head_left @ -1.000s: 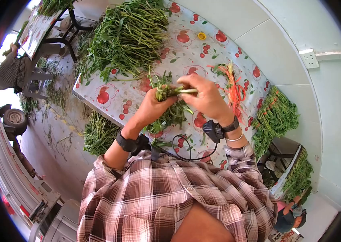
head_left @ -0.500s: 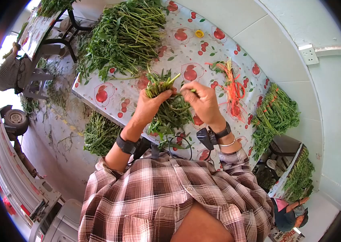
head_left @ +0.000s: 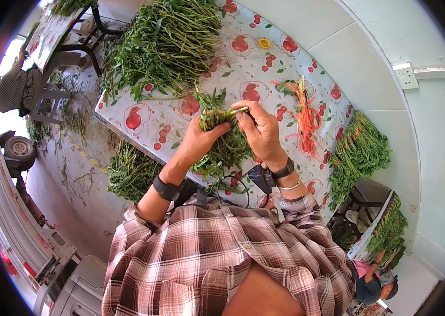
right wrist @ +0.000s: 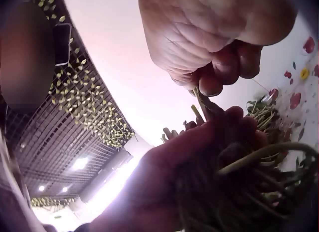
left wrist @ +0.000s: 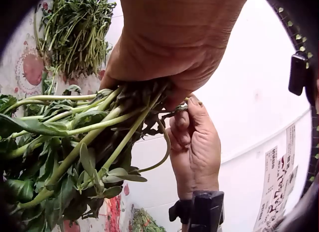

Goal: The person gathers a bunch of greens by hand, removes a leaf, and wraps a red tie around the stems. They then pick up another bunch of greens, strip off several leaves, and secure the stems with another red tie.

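My left hand (head_left: 200,139) grips a bunch of leafy green stems (head_left: 213,119) over the table, its thumb lying across them. The cut ends point up and right, while the leaves (left wrist: 65,157) hang out on the other side of the fist in the left wrist view. Thumb and forefinger of my right hand (head_left: 261,134) pinch the end of a stem (head_left: 240,110) that juts out of the bunch. In the right wrist view that stem (right wrist: 199,100) runs from the bunch up to the right fingertips.
A large heap of greens (head_left: 164,47) lies at the table's far left. Orange-red ties (head_left: 305,113) and a yellow ring (head_left: 264,43) lie on the fruit-patterned tablecloth (head_left: 243,68). Tied bunches (head_left: 362,145) stand at the right edge by the wall. More greens (head_left: 132,171) are below the left edge.
My right hand moved away from the bunch to the right, then came back and now pinches a stem end. The left hand has kept its grip on the bunch.
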Motion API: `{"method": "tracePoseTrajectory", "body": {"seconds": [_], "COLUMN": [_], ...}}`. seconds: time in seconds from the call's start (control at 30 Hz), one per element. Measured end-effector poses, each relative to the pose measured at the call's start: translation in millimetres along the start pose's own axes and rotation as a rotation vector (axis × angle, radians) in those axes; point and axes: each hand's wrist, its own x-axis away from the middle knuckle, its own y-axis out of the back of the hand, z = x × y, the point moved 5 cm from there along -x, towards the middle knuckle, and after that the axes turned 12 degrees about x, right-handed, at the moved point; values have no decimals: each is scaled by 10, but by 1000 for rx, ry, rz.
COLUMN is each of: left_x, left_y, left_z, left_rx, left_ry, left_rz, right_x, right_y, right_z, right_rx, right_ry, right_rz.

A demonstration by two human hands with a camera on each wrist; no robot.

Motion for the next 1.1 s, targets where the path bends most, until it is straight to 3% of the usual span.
{"method": "tracePoseTrajectory", "body": {"seconds": [0.07,0.2,0.27,0.5,0.6,0.67,0.83,0.9,1.1], "left_x": [-1,-24,-29,-73,-70,-68,-69,-85,-117], "left_y": [-3,15,5,63,9,11,22,62,30], "left_z": [10,37,-3,66,56,60,77,82,112], "left_rx": [-19,-11,-32,63,63,21,85,254,145], "left_ry": [-15,-76,-77,-67,-61,-45,-38,-33,-38], "left_rz": [-8,-27,-14,-86,-84,-79,-112,-115,-100], "right_x": [-21,-23,-21,-86,-61,-63,-37,10,-7], "right_y": [11,-18,5,98,-70,-103,-100,-123,-142], "right_z": [84,68,42,51,-76,-107,-153,-261,-284], "right_rx": [176,178,72,154,54,70,-63,-305,-326], "right_ry": [95,213,167,133,75,154,77,-205,-115], "right_rz": [-52,-112,-117,-172,-79,-150,-168,-94,-142]}}
